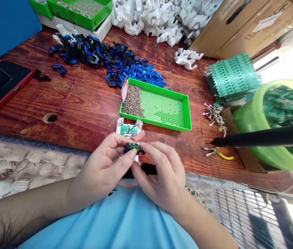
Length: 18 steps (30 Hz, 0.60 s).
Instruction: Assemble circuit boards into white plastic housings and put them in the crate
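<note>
Between my two hands is a small green circuit board on a black plastic part (pixel 135 146), low over the table's front edge. My left hand (pixel 107 159) pinches it from the left, thumb across its front. The fingertips of my right hand (pixel 162 169) close on its right end. Just behind my fingers lies a white plastic housing with a green circuit board (pixel 128 129) inside; thin red and dark wires run from it toward the held part. My fingers hide much of both pieces.
A green perforated tray (pixel 167 122) of small screws stands beyond my hands. Blue and black plastic parts (pixel 92 52) are heaped behind it, white shells (pixel 146 17) farther back. To the right are yellow-handled pliers (pixel 220 153), a dark rod (pixel 260 136), stacked green boards (pixel 234 76) and a light-green bucket (pixel 252 110).
</note>
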### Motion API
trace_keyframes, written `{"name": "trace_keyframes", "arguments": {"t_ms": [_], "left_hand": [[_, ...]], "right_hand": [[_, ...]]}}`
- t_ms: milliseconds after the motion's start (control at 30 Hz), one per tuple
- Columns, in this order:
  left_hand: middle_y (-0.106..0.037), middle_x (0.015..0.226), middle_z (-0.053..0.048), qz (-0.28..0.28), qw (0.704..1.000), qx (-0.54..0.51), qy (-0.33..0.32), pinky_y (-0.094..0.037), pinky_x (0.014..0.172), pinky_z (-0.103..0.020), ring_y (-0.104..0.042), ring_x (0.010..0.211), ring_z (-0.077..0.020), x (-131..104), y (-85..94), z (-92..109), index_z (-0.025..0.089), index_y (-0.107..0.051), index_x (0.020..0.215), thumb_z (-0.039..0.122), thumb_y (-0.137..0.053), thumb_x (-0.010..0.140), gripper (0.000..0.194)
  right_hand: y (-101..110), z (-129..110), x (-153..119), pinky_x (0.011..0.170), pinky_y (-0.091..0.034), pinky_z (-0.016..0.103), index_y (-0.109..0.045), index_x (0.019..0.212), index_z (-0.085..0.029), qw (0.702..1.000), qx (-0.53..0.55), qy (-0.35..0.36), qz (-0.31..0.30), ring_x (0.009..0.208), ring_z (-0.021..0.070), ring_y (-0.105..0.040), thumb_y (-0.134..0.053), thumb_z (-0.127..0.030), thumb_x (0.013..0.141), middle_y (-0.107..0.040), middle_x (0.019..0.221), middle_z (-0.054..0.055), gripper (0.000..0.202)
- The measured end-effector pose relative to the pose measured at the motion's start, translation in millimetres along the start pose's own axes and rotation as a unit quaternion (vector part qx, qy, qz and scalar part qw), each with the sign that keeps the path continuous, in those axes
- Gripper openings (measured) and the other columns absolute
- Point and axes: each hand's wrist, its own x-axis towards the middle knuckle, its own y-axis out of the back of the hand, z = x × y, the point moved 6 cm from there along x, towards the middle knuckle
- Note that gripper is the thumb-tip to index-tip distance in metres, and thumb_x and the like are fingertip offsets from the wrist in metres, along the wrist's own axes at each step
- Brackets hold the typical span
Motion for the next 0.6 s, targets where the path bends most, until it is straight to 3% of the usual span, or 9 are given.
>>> {"name": "trace_keyframes", "arguments": {"t_ms": [167,300,400,500,600], "left_hand": [[-0.074,0.115,-0.001,-0.017,1.0,0.013,-0.023,-0.058,0.079,-0.02,-0.073,0.094,-0.0148,-1,0.9,6,0.024,-0.058,0.088,0.021,-0.064,0.089,0.006],[-0.069,0.129,-0.002,-0.058,0.989,0.113,-0.081,-0.043,0.11,-0.031,-0.056,0.129,-0.019,0,9.6,12,0.025,-0.06,0.085,0.02,-0.064,0.088,0.007],[-0.064,0.136,-0.004,-0.112,0.947,0.24,-0.181,-0.032,0.118,-0.039,-0.054,0.131,-0.0215,1,15.6,24,0.026,-0.064,0.094,0.016,-0.066,0.085,0.015],[-0.065,0.134,-0.006,-0.18,0.883,0.342,-0.266,-0.034,0.117,-0.041,-0.06,0.124,-0.025,1,16.9,34,0.027,-0.067,0.106,0.015,-0.068,0.081,0.028],[-0.071,0.124,-0.006,-0.22,0.835,0.399,-0.308,-0.036,0.116,-0.04,-0.064,0.118,-0.0258,3,19.5,39,0.028,-0.068,0.113,0.018,-0.069,0.08,0.035]], "right_hand": [[0,-2,1,0.089,-0.058,0.034,-0.055,0.119,-0.016,1.0,-0.011,0.028,0.006,0.098,0.0199,-0.066,-0.069,-0.016,0.081,-0.069,0.104,0.011,0.041],[-3,0,3,0.078,-0.061,0.029,-0.056,0.118,-0.015,0.997,0.033,0.05,-0.044,0.095,0.019,-0.068,-0.068,-0.018,0.081,-0.068,0.102,0.011,0.039],[-6,0,1,0.077,-0.061,0.029,-0.055,0.119,-0.014,0.991,0.058,0.078,-0.097,0.095,0.0187,-0.068,-0.067,-0.018,0.082,-0.069,0.105,0.011,0.039],[-7,0,-1,0.081,-0.061,0.03,-0.054,0.12,-0.012,0.986,0.063,0.096,-0.12,0.099,0.02,-0.067,-0.066,-0.016,0.083,-0.069,0.108,0.013,0.039],[-9,-1,-3,0.083,-0.061,0.03,-0.054,0.121,-0.011,0.984,0.076,0.09,-0.13,0.101,0.0197,-0.067,-0.066,-0.015,0.083,-0.068,0.109,0.014,0.04]]}}
